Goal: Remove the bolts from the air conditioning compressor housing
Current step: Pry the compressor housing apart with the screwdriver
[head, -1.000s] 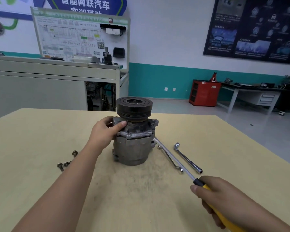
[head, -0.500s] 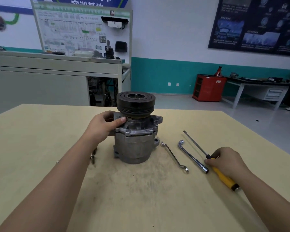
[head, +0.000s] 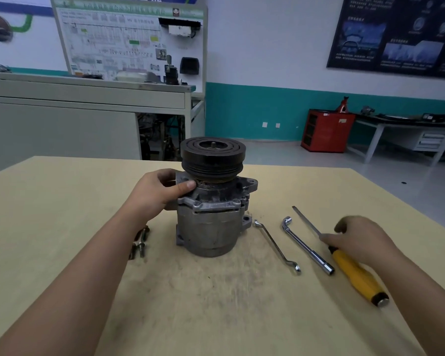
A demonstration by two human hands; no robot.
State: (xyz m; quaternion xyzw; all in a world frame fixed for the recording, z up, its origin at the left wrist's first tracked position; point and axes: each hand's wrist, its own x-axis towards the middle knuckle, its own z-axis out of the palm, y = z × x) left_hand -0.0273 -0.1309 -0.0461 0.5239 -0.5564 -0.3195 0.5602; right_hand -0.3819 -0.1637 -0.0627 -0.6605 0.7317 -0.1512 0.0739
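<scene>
The air conditioning compressor (head: 211, 222) stands upright on the table, its black pulley (head: 213, 156) on top. My left hand (head: 159, 194) grips the housing's upper flange from the left, thumb under the pulley. Several removed bolts (head: 140, 240) lie left of the housing, partly hidden by my left forearm. A yellow-handled screwdriver (head: 357, 276) lies flat on the table to the right. My right hand (head: 360, 238) is blurred just over the joint of its shaft and handle, fingers loosely apart, one fingertip near the shaft.
A bent double-ended wrench (head: 276, 246) and an L-shaped socket wrench (head: 306, 244) lie between the compressor and the screwdriver. The beige table (head: 62, 201) ends behind the compressor and slants away at right. Cabinets, a training board and a red tool cabinet (head: 326, 131) stand beyond.
My right hand carried the screwdriver from the front of the table to the right of the socket wrench, laid it down and loosened its grip. My left hand stayed on the compressor.
</scene>
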